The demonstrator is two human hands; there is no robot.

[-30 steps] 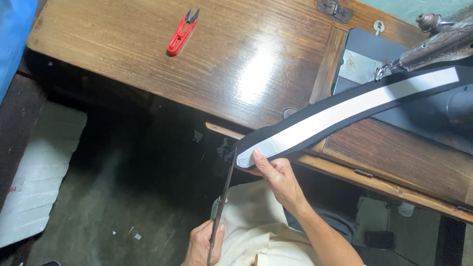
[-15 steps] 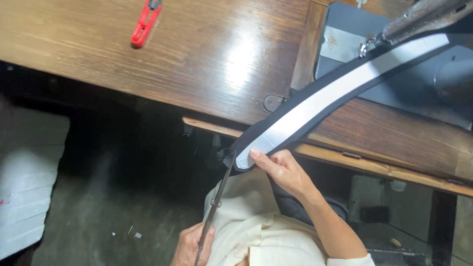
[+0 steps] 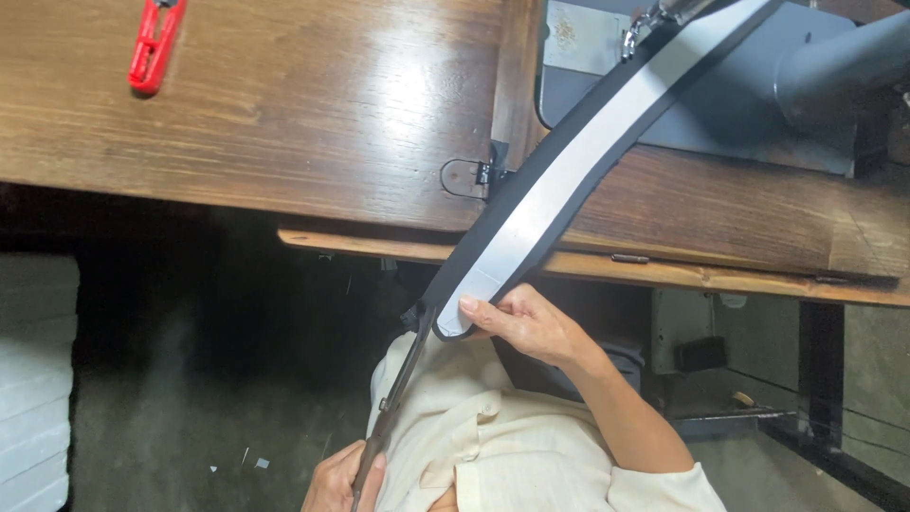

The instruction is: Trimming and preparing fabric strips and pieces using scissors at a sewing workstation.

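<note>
The right hand (image 3: 526, 322) pinches the rounded end of a long padded strap (image 3: 569, 171), thumb pressed on its pale grey face and the other fingers curled under the black edge. The left hand (image 3: 343, 479), low at the bottom edge of the view, is closed around a thin dark webbing tail (image 3: 398, 398) that runs from the strap's end straight down to it, drawn taut between the two hands. Both hands sit in front of the counter's edge, over the person's lap, which is covered by a cream garment (image 3: 493, 446). From the right hand the strap rises diagonally up and to the right, crossing the front lip of the wooden counter (image 3: 313, 104) and a small metal hinge (image 3: 469, 177) just beside its black border, then lying across the grey base of a sewing machine (image 3: 739, 104) set into the counter; its far end reaches a metal part at the top edge of the view, too cut off to tell how it is fixed there. Well apart from the hands, near the top left corner, a red thread snip (image 3: 152, 47) lies on the counter. Below the counter the floor is dark, with a stack of white material (image 3: 33, 379) at the left edge.
</note>
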